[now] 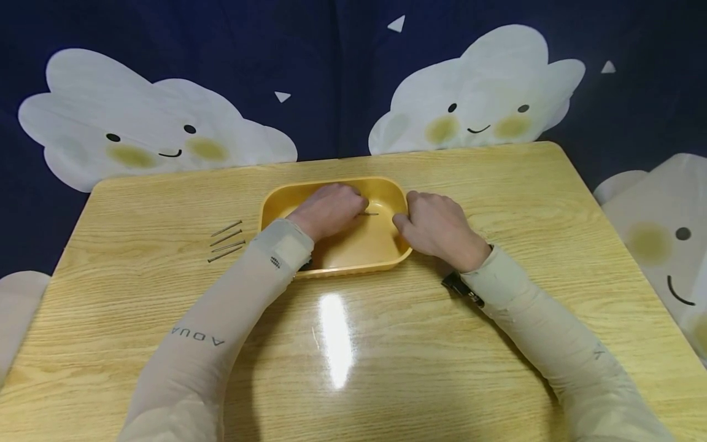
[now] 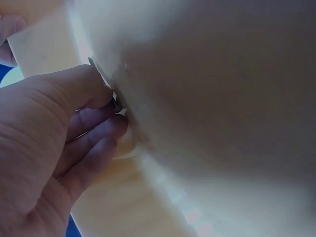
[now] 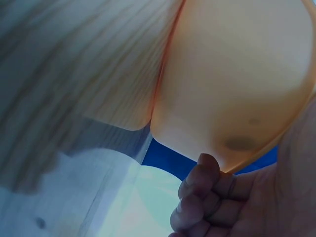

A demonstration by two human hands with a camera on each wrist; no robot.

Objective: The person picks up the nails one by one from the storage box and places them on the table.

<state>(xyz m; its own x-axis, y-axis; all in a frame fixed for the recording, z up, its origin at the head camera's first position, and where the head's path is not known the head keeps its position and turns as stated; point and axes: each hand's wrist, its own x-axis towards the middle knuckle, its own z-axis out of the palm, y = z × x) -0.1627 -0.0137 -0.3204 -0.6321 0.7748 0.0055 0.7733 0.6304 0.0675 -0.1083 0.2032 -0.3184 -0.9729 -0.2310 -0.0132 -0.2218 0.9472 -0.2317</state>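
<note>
My left hand (image 1: 331,210) reaches into an orange-yellow plastic tray (image 1: 353,265). Between thumb and fingers it pinches a nail (image 1: 371,213), whose thin shaft sticks out to the right near the tray's floor. In the left wrist view, the nail (image 2: 100,70) shows as a dark sliver at the fingertips of the left hand (image 2: 54,123). At the tray's right rim, my right hand (image 1: 439,227) grips the edge, thumb towards the inside. Its curled fingers appear beside the tray wall in the right wrist view. Several nails (image 1: 226,248) lie roughly parallel on the table, left of the tray.
The tray stands on a wood-grain table (image 1: 420,350), towards its back edge. Behind hangs a dark blue cloth (image 1: 331,73) printed with white clouds. The left forearm crosses the tray's front left corner and hides part of it.
</note>
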